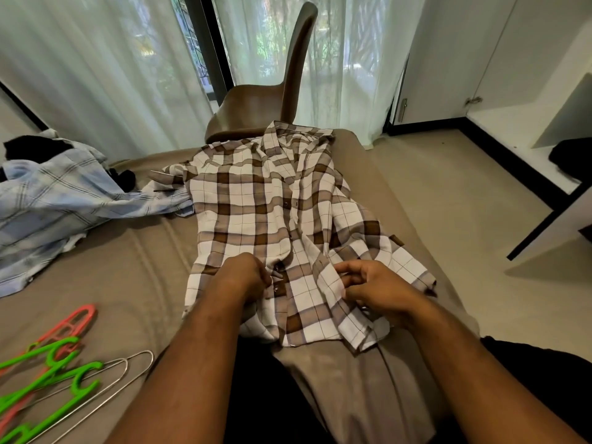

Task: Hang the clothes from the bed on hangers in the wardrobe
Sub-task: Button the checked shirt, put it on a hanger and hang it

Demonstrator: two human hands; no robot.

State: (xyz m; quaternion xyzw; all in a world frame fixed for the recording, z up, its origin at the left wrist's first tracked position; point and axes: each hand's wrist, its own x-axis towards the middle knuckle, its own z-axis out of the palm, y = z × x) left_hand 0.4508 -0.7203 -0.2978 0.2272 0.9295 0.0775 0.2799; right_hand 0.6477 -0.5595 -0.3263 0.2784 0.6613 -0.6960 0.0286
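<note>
Lying on the bed point(128, 267), the plaid shirt point(250, 213) is under both hands. The left hand point(246, 274) pinches its button edge; the right hand point(374, 286) grips its front panel.

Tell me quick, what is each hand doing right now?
Left hand: fingers curled, pinching the plaid shirt by its buttons.
Right hand: fingers curled, gripping the shirt's other front edge.

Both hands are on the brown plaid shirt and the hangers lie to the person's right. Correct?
No: the head view shows the hangers at the person's left; left hand and right hand are on the brown plaid shirt.
</note>
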